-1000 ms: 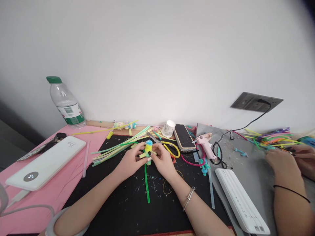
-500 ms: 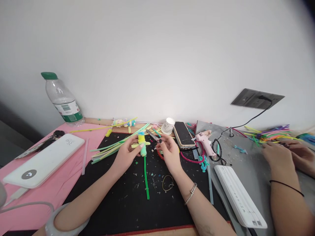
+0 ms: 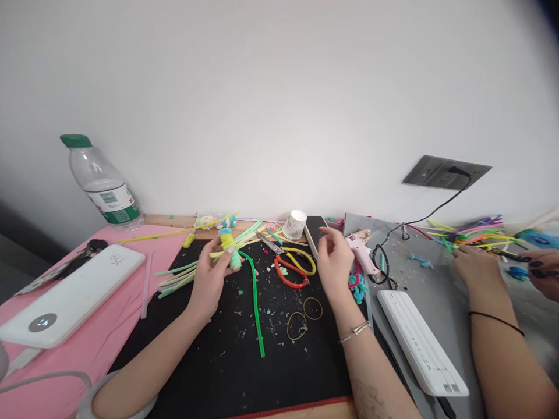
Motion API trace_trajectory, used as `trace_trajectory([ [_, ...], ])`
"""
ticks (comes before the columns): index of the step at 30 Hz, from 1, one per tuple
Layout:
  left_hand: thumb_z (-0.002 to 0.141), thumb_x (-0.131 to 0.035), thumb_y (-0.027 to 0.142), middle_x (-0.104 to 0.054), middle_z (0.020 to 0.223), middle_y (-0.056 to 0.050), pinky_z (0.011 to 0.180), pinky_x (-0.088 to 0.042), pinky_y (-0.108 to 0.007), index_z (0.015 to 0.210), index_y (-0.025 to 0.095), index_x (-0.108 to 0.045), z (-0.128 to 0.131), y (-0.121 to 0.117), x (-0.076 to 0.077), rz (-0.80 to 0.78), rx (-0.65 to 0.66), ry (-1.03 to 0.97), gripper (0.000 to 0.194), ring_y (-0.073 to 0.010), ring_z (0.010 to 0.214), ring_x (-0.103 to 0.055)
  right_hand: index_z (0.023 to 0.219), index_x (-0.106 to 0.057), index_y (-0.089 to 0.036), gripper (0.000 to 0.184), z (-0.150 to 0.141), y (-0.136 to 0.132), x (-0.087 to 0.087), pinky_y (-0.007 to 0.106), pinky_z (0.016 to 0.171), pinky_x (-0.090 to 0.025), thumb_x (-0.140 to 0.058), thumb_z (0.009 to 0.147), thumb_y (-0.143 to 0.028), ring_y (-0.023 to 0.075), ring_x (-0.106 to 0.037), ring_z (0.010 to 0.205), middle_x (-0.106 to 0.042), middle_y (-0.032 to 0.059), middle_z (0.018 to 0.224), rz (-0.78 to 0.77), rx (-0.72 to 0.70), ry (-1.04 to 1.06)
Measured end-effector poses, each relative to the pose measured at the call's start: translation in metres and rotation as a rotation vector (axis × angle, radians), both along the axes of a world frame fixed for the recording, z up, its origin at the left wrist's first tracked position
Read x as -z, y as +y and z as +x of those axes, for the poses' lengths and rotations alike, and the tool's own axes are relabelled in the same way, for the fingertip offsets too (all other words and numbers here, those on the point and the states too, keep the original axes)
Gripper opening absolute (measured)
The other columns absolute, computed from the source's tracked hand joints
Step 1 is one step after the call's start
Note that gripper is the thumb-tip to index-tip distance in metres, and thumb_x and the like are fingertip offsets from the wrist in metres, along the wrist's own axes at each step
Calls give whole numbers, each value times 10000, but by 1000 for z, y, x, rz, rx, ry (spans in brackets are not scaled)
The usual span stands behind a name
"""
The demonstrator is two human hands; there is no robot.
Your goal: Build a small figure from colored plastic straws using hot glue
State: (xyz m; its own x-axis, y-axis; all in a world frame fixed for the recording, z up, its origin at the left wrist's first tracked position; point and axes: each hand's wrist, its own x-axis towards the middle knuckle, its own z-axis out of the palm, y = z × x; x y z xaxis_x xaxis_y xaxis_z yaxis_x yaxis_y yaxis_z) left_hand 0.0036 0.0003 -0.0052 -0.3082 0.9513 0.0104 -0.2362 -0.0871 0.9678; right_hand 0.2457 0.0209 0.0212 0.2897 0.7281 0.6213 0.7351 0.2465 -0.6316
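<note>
One fuzzy figure (image 3: 229,241) is now in L hand (image 3: 208,282) only, fingertips closed round it, as R hand (image 3: 334,262) has shifted off beside the phone (image 3: 316,222), half-curled, grip unclear, w/ scissors (image 3: 271,243) uncovered btwn hands, so work's steadied one-handed.

Left hand (image 3: 211,276) pinches; right hand's (image 3: 335,262) fingers (image 3: 331,234) (blurred) seem loosely bent.

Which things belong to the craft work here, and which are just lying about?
Seemingly in use:
- small fuzzy yellow, blue and green figure in the left hand
- long green fuzzy stem
- scissors with red and yellow handles
- pink plastic glue gun

Probably just lying about:
- clear plastic bottle with green cap
- white oblong power bank, display lit
</note>
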Motion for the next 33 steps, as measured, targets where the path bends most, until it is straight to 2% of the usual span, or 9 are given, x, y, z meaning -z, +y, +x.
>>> trace_trajectory([
  [4, 746, -670, 404, -614, 959, -14, 668, -577, -319, 1263, 244, -457, 2, -1, -1, -25, 74, -28, 582, -150, 721, -681, 1133, -558, -112, 412, 44, 7, -5, 409, 875, -414, -470, 732, -146, 280, -543, 977, -591, 156, 1049, 24, 354, -139],
  [8, 768, -640, 392, -588, 969, -5, 585, -557, -263, 1271, 261, -439, 2, 0, -1, -14, 63, -14, 557, -122, 670, -662, 1259, -484, -84, 574, 65, 6, 0, 484, 939, -368, -540, 692, -155, 380, -470, 1154, -506, 236, 1225, -359, 580, -203],
  [11, 775, -632, 387, -564, 948, 5, 521, -514, -217, 1244, 260, -457, 2, 0, -1, 6, 34, -8, 516, -94, 626, -619, 1282, -467, -95, 589, 73, 6, 5, 465, 884, -416, -574, 711, -193, 383, -524, 1109, -526, 244, 1186, -578, 634, -164],
  [13, 779, -629, 385, -553, 942, 8, 505, -496, -208, 1234, 259, -464, 1, -1, -2, 11, 32, 0, 501, -86, 610, -598, 1273, -476, -94, 592, 78, 8, 7, 446, 875, -430, -600, 707, -217, 363, -562, 1067, -577, 222, 1098, -623, 625, -143],
  [20, 799, -597, 401, -550, 874, 8, 519, -484, -220, 1291, 224, -430, 4, -4, -6, -1, 90, 67, 549, -101, 610, -585, 1195, -555, -101, 538, 82, 8, 7, 439, 834, -453, -609, 696, -295, 358, -588, 1023, -616, 224, 1089, -501, 657, -110],
  [24, 790, -605, 389, -569, 996, -33, 535, -493, -241, 1312, 229, -434, 6, -6, -7, -21, 143, 129, 573, -107, 623, -602, 1111, -599, -89, 433, 67, 8, 1, 415, 817, -461, -550, 713, -251, 312, -619, 914, -663, 183, 989, -254, 502, -83],
  [28, 753, -637, 362, -554, 1181, -81, 551, -505, -259, 1252, 228, -505, 6, -6, -7, -41, 181, 188, 533, -113, 631, -628, 1067, -648, -134, 351, 38, 5, -6, 370, 778, -491, -509, 795, -307, 261, -636, 854, -699, 125, 928, -93, 96, 47],
  [31, 735, -648, 374, -555, 1199, -96, 573, -523, -276, 1209, 210, -528, 7, -6, -8, -51, 184, 193, 516, -136, 658, -653, 1101, -657, -160, 365, 17, 0, -5, 346, 768, -514, -558, 797, -335, 244, -646, 878, -713, 94, 966, -149, -263, 95],
  [33, 735, -649, 388, -575, 1151, -96, 595, -536, -289, 1195, 198, -530, 7, -6, -8, -64, 192, 200, 512, -153, 678, -665, 1028, -688, -152, 324, 6, -5, -3, 337, 697, -532, -595, 776, -333, 232, -656, 774, -727, 76, 864, -242, -382, 117],
])
